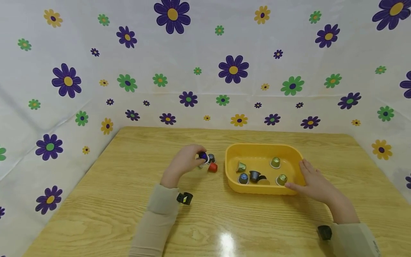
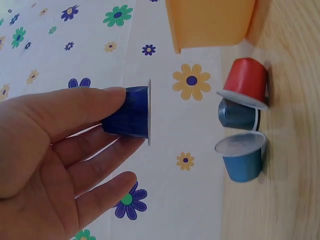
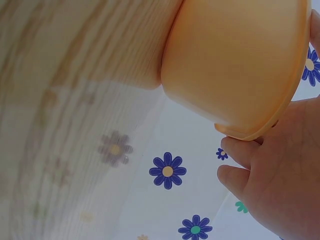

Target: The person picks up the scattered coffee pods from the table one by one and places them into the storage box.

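Observation:
Between thumb and fingers, my left hand [image 1: 186, 161] pinches a dark blue coffee capsule [image 2: 131, 112], raised over the table with its pale rim turned away from the palm. Just past it lie a red capsule [image 2: 246, 81], a dark grey-blue capsule [image 2: 237, 114] and a light blue capsule [image 2: 243, 162]. My right hand [image 1: 316, 185] rests at the right end of a yellow tray [image 1: 231, 175], fingers along the side rim and thumb at the front corner. Inside the tray are several capsules, including a green capsule [image 1: 275, 162], a blue capsule [image 1: 243, 179] and a black-and-tan capsule [image 1: 263, 180].
The wooden table [image 1: 106, 200] runs back to a white cloth [image 1: 205, 43] printed with flowers, which also hangs at both sides. A black wrist strap [image 1: 184, 198] shows by the left sleeve and another black piece [image 1: 325, 232] by the right sleeve.

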Demonstrator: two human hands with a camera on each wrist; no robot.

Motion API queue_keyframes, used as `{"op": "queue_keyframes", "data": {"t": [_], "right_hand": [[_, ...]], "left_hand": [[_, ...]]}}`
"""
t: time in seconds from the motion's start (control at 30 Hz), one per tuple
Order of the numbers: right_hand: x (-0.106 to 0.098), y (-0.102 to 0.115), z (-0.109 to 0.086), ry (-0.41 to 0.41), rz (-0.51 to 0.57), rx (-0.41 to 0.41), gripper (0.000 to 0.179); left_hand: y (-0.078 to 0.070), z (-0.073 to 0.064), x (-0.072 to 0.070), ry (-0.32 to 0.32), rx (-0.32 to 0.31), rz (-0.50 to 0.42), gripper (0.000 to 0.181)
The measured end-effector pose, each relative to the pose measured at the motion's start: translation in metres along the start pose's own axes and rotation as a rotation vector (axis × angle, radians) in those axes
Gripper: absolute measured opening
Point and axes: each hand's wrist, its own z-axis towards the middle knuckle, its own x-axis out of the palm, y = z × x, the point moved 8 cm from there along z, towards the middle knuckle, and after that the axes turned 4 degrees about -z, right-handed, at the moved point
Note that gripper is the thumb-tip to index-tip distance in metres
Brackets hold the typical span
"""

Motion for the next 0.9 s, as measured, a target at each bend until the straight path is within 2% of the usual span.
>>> {"op": "queue_keyframes", "data": {"t": [0.4,0.7,0.9], "right_hand": [[-0.001,0.002,-0.001,-0.001,0.008,0.005,0.093],[-0.002,0.002,-0.001,0.004,0.011,0.014,0.093],[-0.002,0.001,-0.001,0.004,0.007,0.016,0.093]], "left_hand": [[-0.044,0.017,0.008,0.017,0.102,0.020,0.027],[-0.072,0.030,0.022,0.044,0.167,-0.001,0.026],[-0.088,0.037,0.032,0.045,0.206,0.042,0.028]]}}
